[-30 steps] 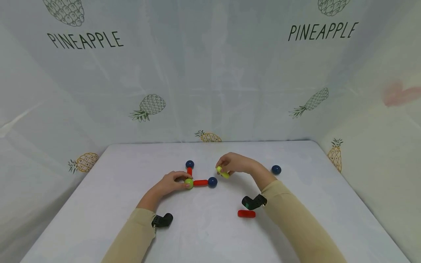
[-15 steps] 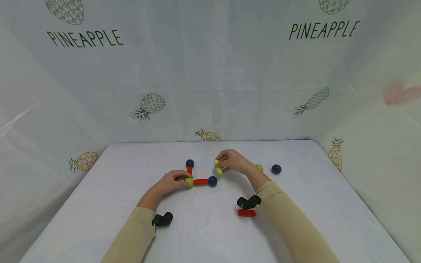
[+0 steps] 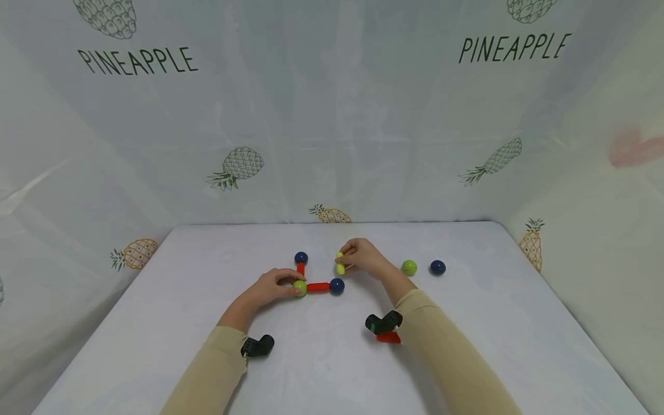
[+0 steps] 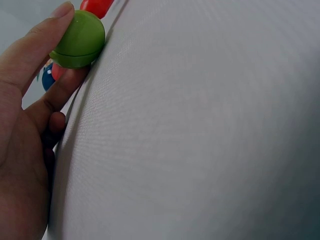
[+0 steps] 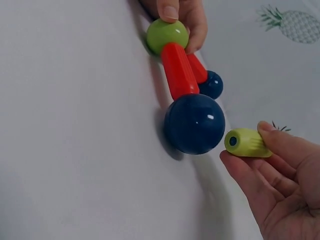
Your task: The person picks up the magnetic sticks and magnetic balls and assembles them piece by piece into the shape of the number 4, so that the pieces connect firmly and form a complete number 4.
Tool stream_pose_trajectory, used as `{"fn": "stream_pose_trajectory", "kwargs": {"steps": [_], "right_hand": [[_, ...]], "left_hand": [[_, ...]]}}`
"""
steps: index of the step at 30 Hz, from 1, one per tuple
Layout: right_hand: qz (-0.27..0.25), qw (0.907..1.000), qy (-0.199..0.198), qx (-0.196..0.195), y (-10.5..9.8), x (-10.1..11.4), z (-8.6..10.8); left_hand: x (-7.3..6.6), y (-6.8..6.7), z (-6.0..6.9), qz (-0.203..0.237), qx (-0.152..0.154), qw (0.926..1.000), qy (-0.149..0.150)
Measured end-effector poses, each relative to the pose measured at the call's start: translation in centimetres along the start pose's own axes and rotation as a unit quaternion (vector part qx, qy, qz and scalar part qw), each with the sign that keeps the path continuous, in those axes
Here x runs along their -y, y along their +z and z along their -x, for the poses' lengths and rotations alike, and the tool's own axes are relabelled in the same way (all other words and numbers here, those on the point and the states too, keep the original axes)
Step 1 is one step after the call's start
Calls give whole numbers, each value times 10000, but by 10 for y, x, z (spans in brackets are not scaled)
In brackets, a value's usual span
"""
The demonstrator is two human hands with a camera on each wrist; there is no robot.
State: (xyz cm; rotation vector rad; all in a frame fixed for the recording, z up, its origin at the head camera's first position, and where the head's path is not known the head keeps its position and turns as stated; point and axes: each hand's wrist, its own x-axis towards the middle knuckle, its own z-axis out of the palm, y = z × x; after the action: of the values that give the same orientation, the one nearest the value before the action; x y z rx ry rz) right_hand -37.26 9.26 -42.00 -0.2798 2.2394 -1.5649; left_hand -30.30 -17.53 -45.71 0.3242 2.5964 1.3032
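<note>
Near the middle of the table my left hand (image 3: 268,288) pinches a green ball (image 4: 80,37) between thumb and finger. Two red rods join this ball: one red rod (image 3: 318,287) runs right to a blue ball (image 5: 195,124), the other red rod (image 3: 301,268) runs back to a second blue ball (image 3: 301,257). Just behind the right-hand blue ball, my right hand (image 3: 365,258) holds a short yellow-green rod (image 5: 247,143) by thumb and fingertips. A small dark dot marks the rod's near end, which appears close to the blue ball but apart from it.
Right of my right wrist lie a loose green ball (image 3: 408,267) and a loose blue ball (image 3: 437,267). A red rod (image 3: 389,338) lies nearer me, partly hidden by the black wrist camera (image 3: 384,323). A pineapple-print cloth (image 3: 332,144) hangs behind the white table (image 3: 311,369).
My right hand has moved a little left, and its yellow-green rod has turned from slanted to pointing front to back. The loose green ball has come out from behind my right arm. My left hand stays put.
</note>
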Motion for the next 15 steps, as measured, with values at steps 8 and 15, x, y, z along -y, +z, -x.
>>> {"fn": "stream_pose_trajectory", "kwargs": {"steps": [8, 15], "right_hand": [[-11, 9993, 284, -252, 7, -4, -5], [131, 9985, 402, -358, 11, -3, -7]], "left_hand": [[0, 0, 0, 36, 27, 10000, 68], [-1, 0, 0, -41, 6, 10000, 89]]}}
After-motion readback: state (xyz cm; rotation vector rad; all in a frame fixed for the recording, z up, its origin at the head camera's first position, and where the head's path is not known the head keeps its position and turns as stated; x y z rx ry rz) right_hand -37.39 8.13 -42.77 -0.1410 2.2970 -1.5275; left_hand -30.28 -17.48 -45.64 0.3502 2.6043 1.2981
